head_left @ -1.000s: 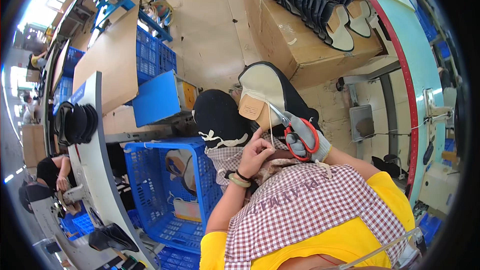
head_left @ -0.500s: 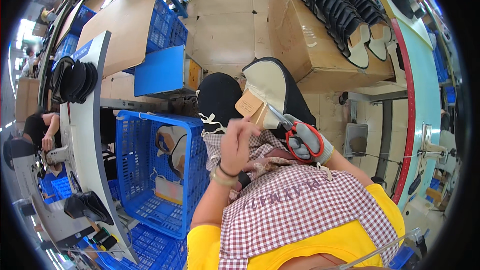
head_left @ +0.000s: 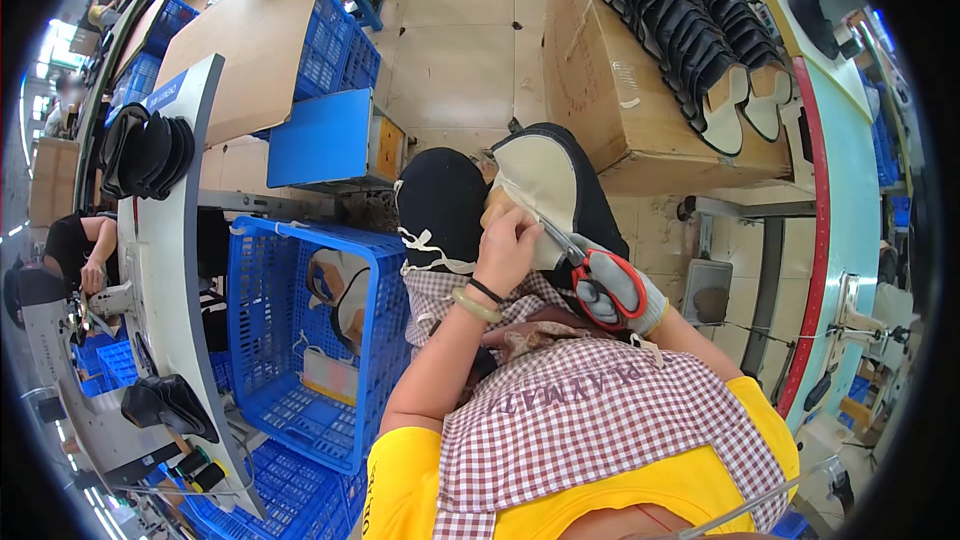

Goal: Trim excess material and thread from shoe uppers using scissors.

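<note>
Across my lap lies a black shoe piece with a cream lining [head_left: 540, 172], its curved end pointing away from me. My left hand [head_left: 508, 242] is over its near left part, fingertips pinched close to the scissor blades; what they hold is hidden. A tan patch [head_left: 494, 202] on the piece shows only a little behind those fingers. In a grey-white glove, my right hand [head_left: 604, 285] is closed round the red-handled scissors [head_left: 632, 290]. The blades point up and left across the lining, toward my left fingertips.
To my left stands a blue plastic crate [head_left: 385, 360] holding several cut pieces. A cardboard box [head_left: 600, 120] ahead right carries rows of black shoe uppers [head_left: 690, 35]. Black pieces [head_left: 165, 155] hang on the left table's edge. A co-worker's hand [head_left: 93, 275] is at a machine far left.
My left hand has moved up and right onto the piece, its fingers now pinched and covering most of the tan patch. The scissors have stayed nearly in place.
</note>
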{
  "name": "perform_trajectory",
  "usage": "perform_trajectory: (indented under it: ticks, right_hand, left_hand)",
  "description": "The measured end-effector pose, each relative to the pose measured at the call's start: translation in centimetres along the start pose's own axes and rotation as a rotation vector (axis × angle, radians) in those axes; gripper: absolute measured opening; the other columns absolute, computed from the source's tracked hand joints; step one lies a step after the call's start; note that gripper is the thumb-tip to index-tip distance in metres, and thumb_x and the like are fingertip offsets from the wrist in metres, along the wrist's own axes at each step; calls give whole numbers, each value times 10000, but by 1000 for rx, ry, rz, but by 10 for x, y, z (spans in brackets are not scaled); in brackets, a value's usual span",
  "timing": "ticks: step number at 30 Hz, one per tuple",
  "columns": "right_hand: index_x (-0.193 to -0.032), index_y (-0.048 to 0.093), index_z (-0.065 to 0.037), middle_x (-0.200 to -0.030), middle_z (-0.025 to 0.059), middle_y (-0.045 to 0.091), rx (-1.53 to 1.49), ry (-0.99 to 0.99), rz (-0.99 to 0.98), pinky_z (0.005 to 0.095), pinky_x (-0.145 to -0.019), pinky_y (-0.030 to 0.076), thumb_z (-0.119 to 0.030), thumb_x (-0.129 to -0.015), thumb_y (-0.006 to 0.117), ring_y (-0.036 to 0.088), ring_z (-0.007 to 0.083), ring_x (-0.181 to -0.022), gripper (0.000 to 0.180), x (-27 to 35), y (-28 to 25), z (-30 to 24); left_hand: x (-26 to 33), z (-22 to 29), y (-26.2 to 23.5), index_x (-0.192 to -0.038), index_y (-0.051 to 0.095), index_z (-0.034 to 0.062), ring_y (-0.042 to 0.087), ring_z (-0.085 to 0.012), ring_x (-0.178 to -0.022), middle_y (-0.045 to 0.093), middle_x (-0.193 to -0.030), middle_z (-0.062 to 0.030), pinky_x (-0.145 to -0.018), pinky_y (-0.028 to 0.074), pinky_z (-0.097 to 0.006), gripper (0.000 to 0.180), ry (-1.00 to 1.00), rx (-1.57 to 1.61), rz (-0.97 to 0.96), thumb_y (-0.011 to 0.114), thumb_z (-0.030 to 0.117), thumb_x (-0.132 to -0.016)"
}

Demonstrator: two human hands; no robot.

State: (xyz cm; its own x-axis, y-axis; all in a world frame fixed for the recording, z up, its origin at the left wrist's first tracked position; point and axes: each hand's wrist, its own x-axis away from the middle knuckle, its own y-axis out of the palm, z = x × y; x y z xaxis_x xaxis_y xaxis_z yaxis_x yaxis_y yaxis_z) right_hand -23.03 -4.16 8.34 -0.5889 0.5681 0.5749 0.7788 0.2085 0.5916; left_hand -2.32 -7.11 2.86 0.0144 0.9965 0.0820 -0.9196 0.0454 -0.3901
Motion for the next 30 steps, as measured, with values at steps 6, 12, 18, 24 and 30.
perform_trajectory:
  ticks: [6,12,18,24,30]
  right_hand:
    - [-1466,264,-145,-745,10,517,-121,56,-59,157,-400,315,-419,-944,520,367,36,-466,642,-4,-19,-6]
    - [-1464,278,-179,-731,10,509,60,84,-52,158,-399,313,-441,-941,517,371,32,-470,633,-1,-26,-16]
    - [-1465,280,-148,-742,-11,527,82,146,-20,153,-418,314,-480,-935,503,395,22,-487,664,2,-29,-26]
    - [-1474,265,-140,-758,-18,557,205,119,20,151,-426,326,-476,-933,508,422,19,-499,682,4,-28,-27]
    - [-1464,293,-135,-751,-29,559,251,133,26,139,-433,340,-473,-924,533,454,3,-527,681,-2,-25,-31]
  left_hand:
    - [2,-8,8,-802,616,-7,547,-181,-701,533,-809,-93,-654,460,-296,134,-66,136,28,678,111,-801]
    - [2,-7,13,-789,615,-8,543,-209,-713,535,-786,-104,-666,459,-311,128,-87,169,20,673,106,-795]
    - [5,-12,16,-781,606,-12,535,-203,-716,534,-805,-106,-664,452,-308,138,-128,248,3,666,111,-797]
    - [8,-10,17,-781,598,-12,534,-199,-725,523,-839,-104,-668,450,-303,134,-122,240,-3,661,104,-802]
    - [10,-12,20,-782,598,-8,534,-191,-727,522,-869,-106,-668,451,-300,130,-106,278,4,662,103,-801]
